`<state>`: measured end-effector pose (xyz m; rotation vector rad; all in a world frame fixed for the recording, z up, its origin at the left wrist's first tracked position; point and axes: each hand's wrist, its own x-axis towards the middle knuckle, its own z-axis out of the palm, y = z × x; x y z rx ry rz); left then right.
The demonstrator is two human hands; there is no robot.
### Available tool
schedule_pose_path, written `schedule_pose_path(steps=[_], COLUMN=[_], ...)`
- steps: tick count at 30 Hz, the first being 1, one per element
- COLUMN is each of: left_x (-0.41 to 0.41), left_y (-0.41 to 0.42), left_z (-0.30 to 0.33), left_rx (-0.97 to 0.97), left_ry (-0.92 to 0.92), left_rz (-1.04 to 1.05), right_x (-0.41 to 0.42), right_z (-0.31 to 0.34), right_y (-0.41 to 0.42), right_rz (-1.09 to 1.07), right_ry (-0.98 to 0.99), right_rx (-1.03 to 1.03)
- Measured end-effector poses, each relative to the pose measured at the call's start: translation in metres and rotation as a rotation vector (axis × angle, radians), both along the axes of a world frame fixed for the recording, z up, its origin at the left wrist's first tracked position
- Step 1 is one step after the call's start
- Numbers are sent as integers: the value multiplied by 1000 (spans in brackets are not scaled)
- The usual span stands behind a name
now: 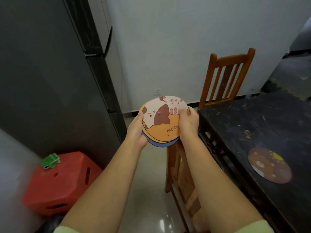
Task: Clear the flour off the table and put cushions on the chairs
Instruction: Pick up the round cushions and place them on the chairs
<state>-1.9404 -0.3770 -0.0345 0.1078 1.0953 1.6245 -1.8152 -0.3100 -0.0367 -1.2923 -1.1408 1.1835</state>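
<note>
I hold a small stack of round flat cushions (161, 121) in front of me, above the floor. The top one is orange with cartoon cats; a blue edge shows beneath it. My left hand (137, 130) grips the stack's left rim. My right hand (187, 121) grips the right rim, thumb on top. A brown round cushion (269, 165) with a sun print lies on the dark table (252, 125) at right, whose top shows pale flour smears. One wooden chair (227, 78) stands at the table's far end. Another chair (181, 179) is below my right forearm, tucked against the table.
A tall dark fridge (58, 81) fills the left side. A red plastic stool (62, 180) with a green clip (50, 161) on it stands at its foot. Tiled floor (148, 190) runs between fridge and table. A white wall with a socket (157, 91) is behind.
</note>
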Motion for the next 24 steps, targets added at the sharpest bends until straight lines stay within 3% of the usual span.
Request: schedule_pose_path(steps=[15, 24], left_x=[-62, -37], left_y=[195, 304], left_z=[14, -3], left_rx=[40, 45], left_ry=[108, 75], left_rz=[-222, -446], right_x=[-53, -27], right_z=[9, -10], right_y=[175, 260], right_rz=[-171, -400], right_ry=[135, 92], right_rx=[-106, -140])
